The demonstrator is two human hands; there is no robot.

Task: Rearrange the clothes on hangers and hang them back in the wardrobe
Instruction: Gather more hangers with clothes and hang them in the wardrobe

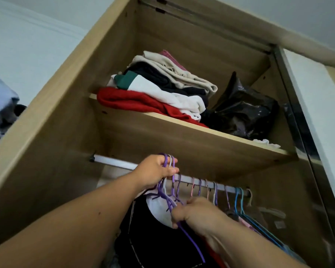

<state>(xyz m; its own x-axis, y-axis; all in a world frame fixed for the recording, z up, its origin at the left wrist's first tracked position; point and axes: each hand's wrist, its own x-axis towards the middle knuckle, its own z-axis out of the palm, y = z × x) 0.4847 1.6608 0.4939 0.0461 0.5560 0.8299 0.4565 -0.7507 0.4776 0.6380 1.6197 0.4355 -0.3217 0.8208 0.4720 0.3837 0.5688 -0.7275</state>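
Observation:
I look up into a wooden wardrobe [52, 144]. My left hand [155, 171] is closed around the hooks of a bunch of purple and white hangers [169, 161], held just above the metal rail [112, 161]. My right hand [193, 213] grips the shoulder of a purple hanger [191, 242] below the rail. A black garment [143, 235] and a white one [159, 209] hang from the bunch. Several more hangers [238, 200], pink, purple and blue, sit on the rail to the right with clothes under them.
The shelf [201, 130] above the rail holds a stack of folded clothes [155, 89], red at the bottom, and a black plastic bag [244, 111]. A sliding door with a dark frame [302, 120] stands at the right. Blue fabric [0, 105] lies at the left.

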